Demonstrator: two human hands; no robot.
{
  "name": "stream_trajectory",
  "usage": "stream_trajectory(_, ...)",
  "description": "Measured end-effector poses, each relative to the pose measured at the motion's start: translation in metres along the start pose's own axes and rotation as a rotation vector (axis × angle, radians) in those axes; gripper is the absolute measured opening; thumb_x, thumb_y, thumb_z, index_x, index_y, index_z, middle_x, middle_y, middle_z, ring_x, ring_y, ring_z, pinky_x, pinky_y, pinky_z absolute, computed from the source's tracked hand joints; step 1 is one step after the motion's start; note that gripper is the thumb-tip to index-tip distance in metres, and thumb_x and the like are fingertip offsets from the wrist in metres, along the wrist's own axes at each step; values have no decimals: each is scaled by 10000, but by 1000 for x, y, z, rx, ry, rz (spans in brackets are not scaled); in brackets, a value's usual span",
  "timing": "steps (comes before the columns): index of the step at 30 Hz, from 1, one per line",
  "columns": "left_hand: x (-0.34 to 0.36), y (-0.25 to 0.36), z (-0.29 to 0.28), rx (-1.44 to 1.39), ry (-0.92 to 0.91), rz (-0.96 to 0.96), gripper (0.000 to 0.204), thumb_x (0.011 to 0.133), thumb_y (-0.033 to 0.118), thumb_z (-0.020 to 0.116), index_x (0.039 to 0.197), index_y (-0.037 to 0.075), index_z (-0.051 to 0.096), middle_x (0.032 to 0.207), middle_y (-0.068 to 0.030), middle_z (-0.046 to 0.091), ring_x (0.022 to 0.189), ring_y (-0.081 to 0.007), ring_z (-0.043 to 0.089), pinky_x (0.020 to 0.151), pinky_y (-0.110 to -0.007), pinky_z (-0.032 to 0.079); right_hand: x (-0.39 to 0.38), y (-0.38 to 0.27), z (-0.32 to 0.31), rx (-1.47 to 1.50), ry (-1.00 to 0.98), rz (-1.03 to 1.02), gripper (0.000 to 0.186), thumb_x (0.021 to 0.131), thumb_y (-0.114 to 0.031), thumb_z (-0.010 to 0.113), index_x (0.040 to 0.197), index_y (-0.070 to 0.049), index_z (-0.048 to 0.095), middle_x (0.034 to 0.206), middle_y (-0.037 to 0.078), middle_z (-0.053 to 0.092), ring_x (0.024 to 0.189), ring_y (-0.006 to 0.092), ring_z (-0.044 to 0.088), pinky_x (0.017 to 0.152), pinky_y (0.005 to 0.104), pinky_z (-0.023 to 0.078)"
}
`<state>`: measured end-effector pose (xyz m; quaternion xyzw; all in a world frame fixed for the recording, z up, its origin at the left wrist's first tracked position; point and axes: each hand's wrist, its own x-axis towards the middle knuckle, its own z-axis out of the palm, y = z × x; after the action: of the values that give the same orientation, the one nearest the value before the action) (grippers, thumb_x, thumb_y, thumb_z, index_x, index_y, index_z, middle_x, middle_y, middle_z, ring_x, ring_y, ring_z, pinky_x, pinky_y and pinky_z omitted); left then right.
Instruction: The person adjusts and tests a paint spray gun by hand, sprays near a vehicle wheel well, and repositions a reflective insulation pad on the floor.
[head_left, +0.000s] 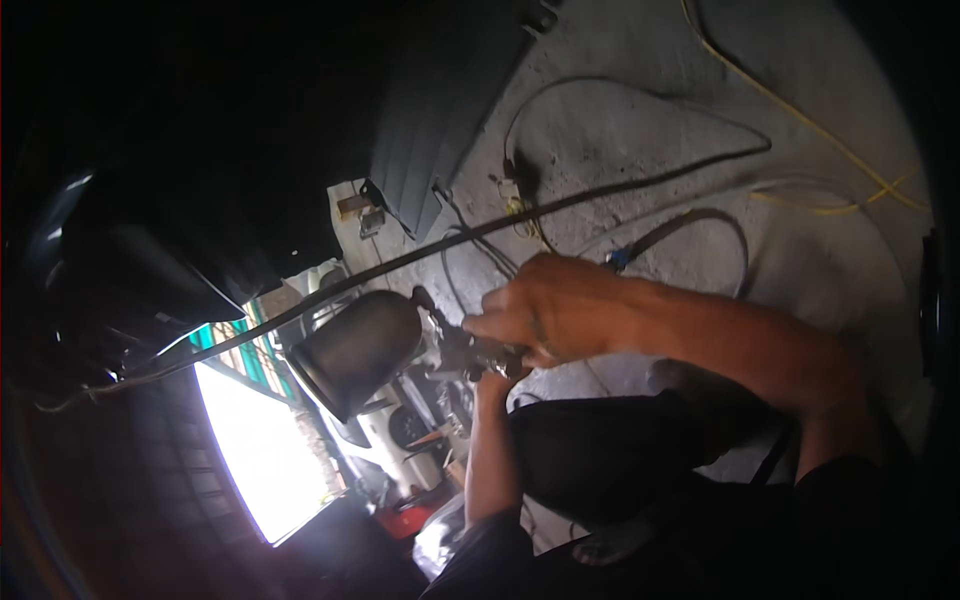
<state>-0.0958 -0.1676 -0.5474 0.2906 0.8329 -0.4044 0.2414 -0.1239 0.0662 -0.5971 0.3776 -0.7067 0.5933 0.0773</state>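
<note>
Fingers of the right hand (555, 308) are gripping the metal fitting (452, 352) at one end of the dark cup (362, 345); left hand (499, 382) is mostly hiding behind, grip unclear. Cup is tilting left of both hands, apparently already joined; whatever remains isn't showing.

Dark sleeves (845, 485), apparently short.

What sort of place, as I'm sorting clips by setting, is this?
Probably a workshop or garage, perhaps one used for spraying: there is a cup-fitted tool resembling a spray gun, a long dark hose or cable, and a yellow cord on a marked, concrete-like floor.
</note>
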Motion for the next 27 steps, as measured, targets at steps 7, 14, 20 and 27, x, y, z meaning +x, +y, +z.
stream_trajectory(7,-29,23,12,9,44,46,284,955,190,583,1203,82,669,1095,-181,670,1007,-323,665,844,-460,523,14,-16,11,113,-86,-64,655,632,-109,861,1253,-40,663,959,71,727,821,285,741,689,372,595)
stream_trajectory(14,-52,49,41,-954,211,100,315,954,187,630,1226,33,660,1085,-166,702,1030,-281,694,835,-375,547,91,-78,35,170,-42,54,691,619,-97,782,1298,-50,664,1034,144,740,877,320,739,746,390,597)
stream_trajectory(20,-92,84,29,-1675,421,-182,324,875,143,634,1188,74,683,1123,-211,712,1007,-421,686,868,-527,529,149,-173,55,217,-149,218,560,730,-3,749,1284,-28,671,1060,158,738,883,322,734,776,368,581)
stream_trajectory(27,-225,101,-19,-1808,258,-474,258,905,83,577,1148,51,660,1118,-212,686,983,-415,666,830,-523,540,211,-304,47,20,-240,406,430,863,-7,690,1290,19,646,1137,177,727,961,267,712,879,342,536)
